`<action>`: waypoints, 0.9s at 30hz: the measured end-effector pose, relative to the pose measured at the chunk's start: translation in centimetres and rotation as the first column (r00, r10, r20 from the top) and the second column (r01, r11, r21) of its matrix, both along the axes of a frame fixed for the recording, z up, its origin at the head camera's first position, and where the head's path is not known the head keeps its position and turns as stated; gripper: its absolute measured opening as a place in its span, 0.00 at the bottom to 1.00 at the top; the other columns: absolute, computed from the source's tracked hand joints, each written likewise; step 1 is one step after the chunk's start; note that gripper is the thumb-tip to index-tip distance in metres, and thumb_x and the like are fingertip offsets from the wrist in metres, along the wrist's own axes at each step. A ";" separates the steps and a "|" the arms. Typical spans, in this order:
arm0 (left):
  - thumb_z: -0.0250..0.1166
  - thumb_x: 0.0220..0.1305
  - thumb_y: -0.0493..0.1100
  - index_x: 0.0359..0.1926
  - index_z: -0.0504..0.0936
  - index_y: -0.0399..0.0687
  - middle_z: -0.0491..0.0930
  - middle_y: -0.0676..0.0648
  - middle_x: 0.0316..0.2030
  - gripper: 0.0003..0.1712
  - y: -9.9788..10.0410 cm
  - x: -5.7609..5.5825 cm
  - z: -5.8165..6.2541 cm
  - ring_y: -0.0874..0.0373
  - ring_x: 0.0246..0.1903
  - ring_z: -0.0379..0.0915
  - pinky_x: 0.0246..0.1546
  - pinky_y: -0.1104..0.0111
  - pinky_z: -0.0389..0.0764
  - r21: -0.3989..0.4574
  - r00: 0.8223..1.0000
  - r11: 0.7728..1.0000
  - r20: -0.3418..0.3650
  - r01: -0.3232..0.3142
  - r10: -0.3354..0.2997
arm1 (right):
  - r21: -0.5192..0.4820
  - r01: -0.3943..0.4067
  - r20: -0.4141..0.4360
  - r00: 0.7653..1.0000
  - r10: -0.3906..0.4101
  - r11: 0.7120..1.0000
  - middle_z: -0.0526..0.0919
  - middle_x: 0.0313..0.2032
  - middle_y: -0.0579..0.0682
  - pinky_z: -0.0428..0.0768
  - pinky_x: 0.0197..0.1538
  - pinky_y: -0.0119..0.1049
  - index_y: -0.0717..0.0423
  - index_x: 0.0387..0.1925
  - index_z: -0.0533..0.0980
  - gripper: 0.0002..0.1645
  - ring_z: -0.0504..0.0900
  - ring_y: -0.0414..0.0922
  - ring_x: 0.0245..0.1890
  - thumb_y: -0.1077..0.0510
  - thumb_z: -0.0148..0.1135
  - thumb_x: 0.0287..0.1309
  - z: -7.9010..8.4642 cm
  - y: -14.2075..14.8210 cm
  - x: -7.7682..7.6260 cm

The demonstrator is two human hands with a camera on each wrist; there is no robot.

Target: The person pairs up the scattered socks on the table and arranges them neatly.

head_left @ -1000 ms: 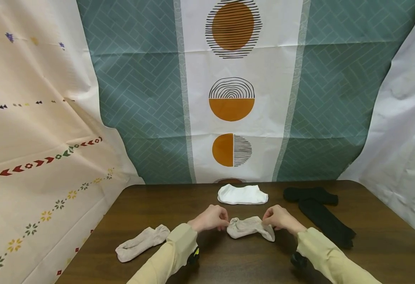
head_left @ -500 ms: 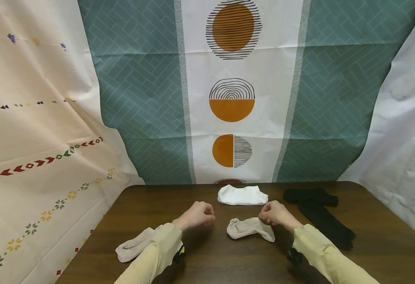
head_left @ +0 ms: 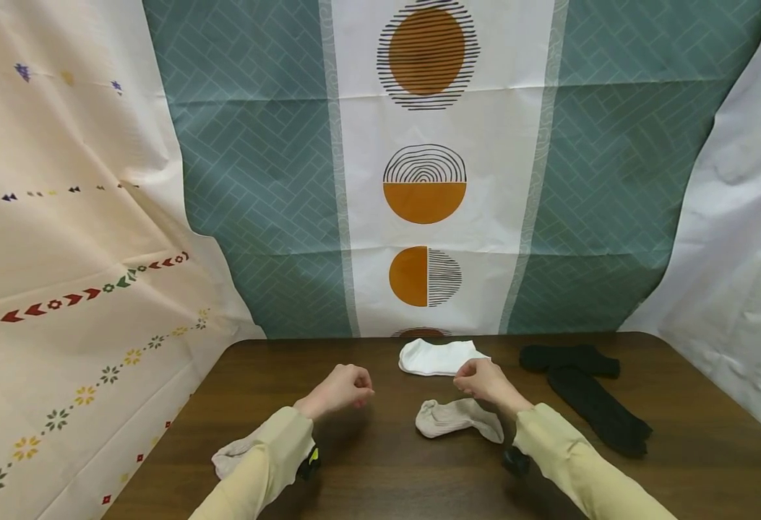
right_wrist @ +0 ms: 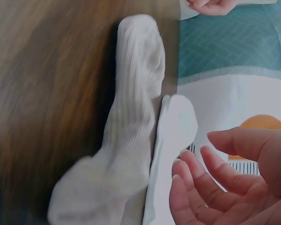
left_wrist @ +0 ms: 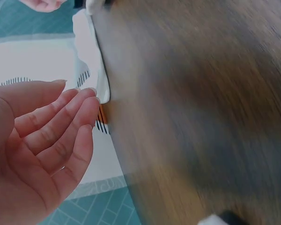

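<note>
My left hand [head_left: 341, 390] hovers over the table left of the middle, its fingers loosely bent and holding nothing; the left wrist view shows thumb and fingertips apart. My right hand [head_left: 484, 381], likewise holding nothing, is above and behind a beige ribbed sock [head_left: 454, 419] and overlaps the right end of a pair of white ankle socks [head_left: 435, 357]. In the right wrist view the beige sock [right_wrist: 136, 93] lies bent at the heel, beside the white socks [right_wrist: 175, 126]. Another beige sock [head_left: 227, 458] lies at the left, mostly hidden by the left sleeve.
Two black socks lie at the right, one sideways [head_left: 569, 357] at the back and one slanting [head_left: 598, 412] towards the front. The brown wooden table [head_left: 380, 484] ends at a patterned cloth [head_left: 276, 217] hanging behind it. More cloth hangs on both sides.
The left hand has let go of the middle beige sock and moved left, over the left one. The right hand has also released the sock and shifted slightly left and back.
</note>
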State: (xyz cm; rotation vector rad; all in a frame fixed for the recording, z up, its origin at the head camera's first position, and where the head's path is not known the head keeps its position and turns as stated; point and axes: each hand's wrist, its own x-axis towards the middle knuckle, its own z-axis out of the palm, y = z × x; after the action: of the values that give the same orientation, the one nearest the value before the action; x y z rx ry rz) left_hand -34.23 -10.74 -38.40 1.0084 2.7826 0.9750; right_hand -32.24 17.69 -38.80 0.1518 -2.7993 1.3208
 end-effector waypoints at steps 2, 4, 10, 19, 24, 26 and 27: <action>0.60 0.56 0.32 0.24 0.77 0.37 0.74 0.49 0.16 0.05 -0.4 0.0 0.0 0.60 0.17 0.71 0.20 0.70 0.72 0.001 1.000 1.000 -0.006 -0.010 0.010 | -0.045 -0.013 0.014 1.000 0.013 0.999 0.77 0.24 0.48 0.76 0.30 0.39 0.63 0.28 0.76 0.03 0.78 0.49 0.28 0.65 0.60 0.51 0.1 -0.8 0.0; 0.60 0.56 0.32 0.24 0.77 0.37 0.74 0.50 0.15 0.05 -0.9 -0.1 -0.1 0.61 0.16 0.70 0.20 0.69 0.72 -0.002 1.000 1.000 -0.011 -0.014 0.014 | -0.086 -0.024 0.022 0.999 0.026 0.996 0.77 0.24 0.49 0.76 0.30 0.40 0.63 0.28 0.76 0.03 0.78 0.49 0.28 0.65 0.60 0.51 0.2 -1.7 0.0; 0.60 0.57 0.32 0.25 0.77 0.38 0.74 0.49 0.17 0.05 -2.1 -0.1 -0.3 0.59 0.17 0.71 0.20 0.69 0.72 0.009 1.000 1.000 0.002 -0.027 0.027 | -0.180 -0.074 0.034 0.996 0.081 0.981 0.77 0.22 0.51 0.76 0.29 0.40 0.65 0.28 0.75 0.03 0.77 0.46 0.24 0.67 0.60 0.50 0.5 -4.2 0.1; 0.60 0.57 0.32 0.26 0.77 0.37 0.75 0.49 0.18 0.04 -4.3 -0.3 -0.3 0.60 0.18 0.70 0.19 0.69 0.70 0.009 0.998 0.998 -0.027 -0.065 0.065 | -0.324 -0.182 0.011 0.981 0.196 0.928 0.79 0.28 0.51 0.76 0.30 0.40 0.67 0.34 0.75 0.08 0.79 0.52 0.31 0.64 0.59 0.53 0.4 -7.1 0.4; 0.60 0.56 0.32 0.26 0.77 0.37 0.75 0.50 0.19 0.03 -5.2 -0.4 -0.2 0.62 0.19 0.68 0.20 0.68 0.70 0.004 0.996 0.996 -0.035 -0.085 0.085 | -0.336 -0.206 -0.013 0.977 0.214 0.919 0.79 0.29 0.51 0.76 0.35 0.45 0.67 0.36 0.75 0.09 0.78 0.55 0.34 0.63 0.58 0.55 0.5 -8.6 0.3; 0.59 0.57 0.33 0.27 0.78 0.38 0.75 0.50 0.20 0.03 -5.7 -0.3 -0.1 0.61 0.20 0.69 0.21 0.67 0.71 0.001 0.995 0.995 -0.033 -0.095 0.095 | -0.339 -0.221 -0.019 0.974 0.228 0.915 0.79 0.29 0.52 0.76 0.35 0.44 0.67 0.36 0.75 0.10 0.78 0.56 0.35 0.63 0.58 0.55 0.5 -9.1 0.1; 0.59 0.57 0.33 0.27 0.78 0.38 0.75 0.50 0.21 0.03 -5.9 -0.2 0.0 0.61 0.20 0.69 0.22 0.67 0.71 0.000 0.994 0.995 -0.031 -0.101 0.101 | -0.340 -0.229 -0.019 0.971 0.237 0.912 0.80 0.29 0.52 0.77 0.34 0.43 0.67 0.36 0.74 0.10 0.78 0.56 0.35 0.63 0.58 0.55 0.5 -9.4 0.1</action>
State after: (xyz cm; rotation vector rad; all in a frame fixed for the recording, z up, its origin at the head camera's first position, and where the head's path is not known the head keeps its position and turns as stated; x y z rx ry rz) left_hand -34.46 -16.67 -38.41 0.8979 2.8849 0.9765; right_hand -32.14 8.33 -38.33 0.4712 -2.5771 1.8457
